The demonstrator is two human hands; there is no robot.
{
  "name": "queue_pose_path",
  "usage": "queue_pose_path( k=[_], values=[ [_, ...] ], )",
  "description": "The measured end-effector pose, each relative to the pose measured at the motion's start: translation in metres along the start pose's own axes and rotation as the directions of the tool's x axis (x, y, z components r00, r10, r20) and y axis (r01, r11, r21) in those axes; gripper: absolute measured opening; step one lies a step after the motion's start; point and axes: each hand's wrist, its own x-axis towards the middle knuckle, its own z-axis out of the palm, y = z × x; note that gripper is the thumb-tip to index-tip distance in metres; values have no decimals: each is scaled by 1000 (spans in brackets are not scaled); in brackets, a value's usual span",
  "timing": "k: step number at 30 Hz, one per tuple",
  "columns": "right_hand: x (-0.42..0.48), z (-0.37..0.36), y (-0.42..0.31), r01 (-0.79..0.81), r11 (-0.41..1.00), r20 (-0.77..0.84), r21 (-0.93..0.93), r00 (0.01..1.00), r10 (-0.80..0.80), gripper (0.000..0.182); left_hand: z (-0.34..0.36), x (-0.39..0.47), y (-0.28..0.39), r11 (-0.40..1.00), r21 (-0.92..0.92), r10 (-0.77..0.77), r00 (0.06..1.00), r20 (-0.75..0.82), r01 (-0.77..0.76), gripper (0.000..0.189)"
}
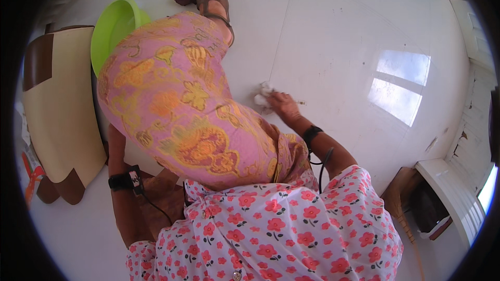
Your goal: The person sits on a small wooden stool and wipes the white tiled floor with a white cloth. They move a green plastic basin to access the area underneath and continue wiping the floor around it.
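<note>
My right hand [286, 105] presses a crumpled white cloth [262, 99] against the glossy white tiled floor [324, 31]. Both look slightly blurred. A small yellowish scrap [300, 103] shows just beyond my knuckles. On the other side my left hand [116, 140] is down beside my thigh; the patterned pink skirt [191, 97] hides its fingers, so what it touches cannot be seen. Each wrist carries a black band, and a cable runs from it. One sandaled foot [213, 2] reaches out from under the skirt.
A lime-green plastic basin [105, 35] stands behind the skirt, next to a cream and brown piece of furniture [72, 101]. An orange-red object [33, 179] lies at far left. To the lower right are a broom-like item [402, 214] and a white-topped unit [449, 191] by the wall.
</note>
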Motion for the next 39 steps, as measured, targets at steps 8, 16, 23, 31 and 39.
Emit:
queue_pose_path(
  k=[8,16,23,31,39],
  values=[
    [-121,-79,147,-642,742,-493,-193,718,492,8,-72,5,58,967,-113,-225,973,48,229,21],
    [-18,-48,88,-351,739,-451,575,617,644,5,-134,28,54,997,-65,-44,999,20,45,25],
    [25,12,58,-215,964,-266,-153,949,170,32,-178,35,85,997,-72,18,999,51,-14,31],
    [-87,-94,215,-355,523,-449,775,273,851,13,-202,21,35,987,-160,-8,998,-64,-2,27],
    [-140,-138,117,-615,397,-332,681,224,916,21,-183,67,-29,977,-194,76,995,-69,-88,21]
  ],
)
